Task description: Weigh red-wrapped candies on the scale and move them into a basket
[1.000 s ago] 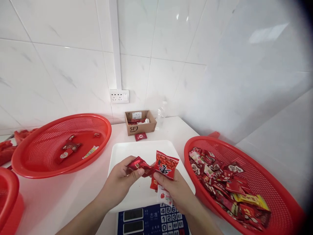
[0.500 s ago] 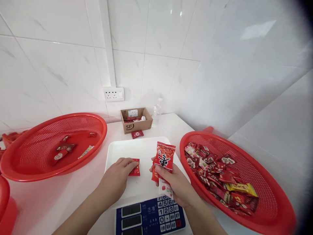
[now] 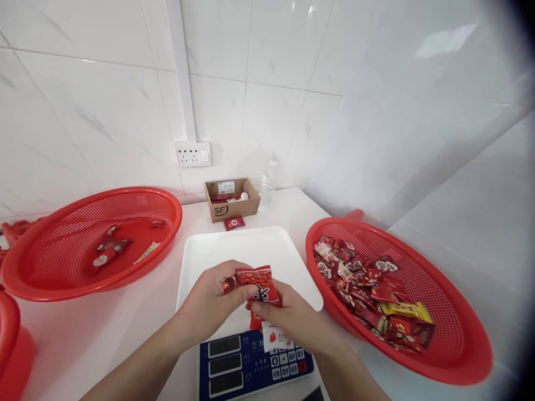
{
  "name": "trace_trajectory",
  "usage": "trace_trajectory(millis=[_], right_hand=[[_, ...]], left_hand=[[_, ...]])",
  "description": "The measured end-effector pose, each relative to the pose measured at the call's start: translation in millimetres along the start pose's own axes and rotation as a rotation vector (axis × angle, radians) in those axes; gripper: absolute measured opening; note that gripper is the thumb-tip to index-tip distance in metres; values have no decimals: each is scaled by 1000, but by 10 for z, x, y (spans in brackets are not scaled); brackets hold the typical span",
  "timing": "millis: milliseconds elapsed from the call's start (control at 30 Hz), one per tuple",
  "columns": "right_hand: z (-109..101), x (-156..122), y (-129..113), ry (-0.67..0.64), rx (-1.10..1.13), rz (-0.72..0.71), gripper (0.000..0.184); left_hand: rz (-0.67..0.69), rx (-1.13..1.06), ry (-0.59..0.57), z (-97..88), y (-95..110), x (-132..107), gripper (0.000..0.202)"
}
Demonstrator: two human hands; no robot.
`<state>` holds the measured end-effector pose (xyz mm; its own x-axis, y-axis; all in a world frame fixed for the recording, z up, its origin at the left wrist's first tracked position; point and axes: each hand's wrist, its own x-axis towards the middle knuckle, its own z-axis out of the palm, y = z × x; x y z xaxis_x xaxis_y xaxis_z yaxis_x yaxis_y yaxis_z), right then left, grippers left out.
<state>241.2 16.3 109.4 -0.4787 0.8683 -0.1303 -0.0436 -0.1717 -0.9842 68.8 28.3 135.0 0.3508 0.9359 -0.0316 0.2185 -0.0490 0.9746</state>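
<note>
Both hands meet over the near part of a scale's white pan (image 3: pixel 267 245). My right hand (image 3: pixel 298 314) is closed on several small snack packets: a red one with black lettering (image 3: pixel 259 275) on top, and a white one with a strawberry print (image 3: pixel 275 337) sticking out below. My left hand (image 3: pixel 211 303) is closed on a small red packet (image 3: pixel 228 285), its thumb pressing against the top packet of the bunch. Fingers cover part of the packets. Below the hands lies the scale's blue panel (image 3: pixel 251 373) with displays and keys.
To the right, a red basket (image 3: pixel 457 334) holds many wrapped snacks. A red basket (image 3: pixel 62 245) with several packets stands left, and part of another red container (image 3: pixel 10 334) shows nearer. At the back are a cardboard box (image 3: pixel 234 209), one red packet (image 3: pixel 234 223) and a clear bottle (image 3: pixel 268 181).
My left hand has lifted the red packet off the scale pan and brought it right, to the bunch in my right hand. My right hand has moved slightly left and down.
</note>
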Motion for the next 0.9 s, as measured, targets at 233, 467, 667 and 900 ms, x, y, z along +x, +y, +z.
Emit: trace_trajectory(millis=[233,467,667,900], right_hand=[[-138,-41,25,164,-8,29,25],[-110,-17,51,146,-54,21,19],[-199,5,72,307,-59,53,28],[-275,80,52,554,-95,-40,46]], left_hand=[[-9,-66,-3,-50,-84,-40,11],[17,16,-38,-28,-11,-59,23],[-52,182,191,-49,-56,57,26],[-87,284,121,-2,-155,173,37]])
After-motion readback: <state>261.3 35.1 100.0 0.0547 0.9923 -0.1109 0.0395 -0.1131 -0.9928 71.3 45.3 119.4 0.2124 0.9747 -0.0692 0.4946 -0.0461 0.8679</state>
